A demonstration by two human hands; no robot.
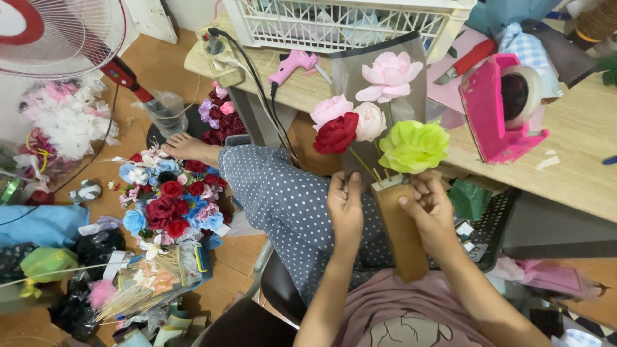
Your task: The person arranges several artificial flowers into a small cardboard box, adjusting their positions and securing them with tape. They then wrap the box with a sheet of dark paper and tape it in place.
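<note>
Both my hands grip a brown paper cone (402,234) that wraps a small bouquet of artificial flowers. My left hand (345,209) clasps its left edge and my right hand (429,215) pinches its right edge near the top. Out of the cone rise thin sticks bearing a lime-green flower (413,146), a dark red rose (335,133), a cream rose (371,121) and two pink flowers (388,76), backed by a grey sheet (352,67). My polka-dot trouser leg (276,193) stretches out below.
A wooden table (578,138) carries a pink tape dispenser (501,106), a pink glue gun (292,64), a red cutter (468,60) and a white crate (340,22). Heaps of fake flowers (170,199), sticks and bags cover the floor at left, beside a standing fan (58,29).
</note>
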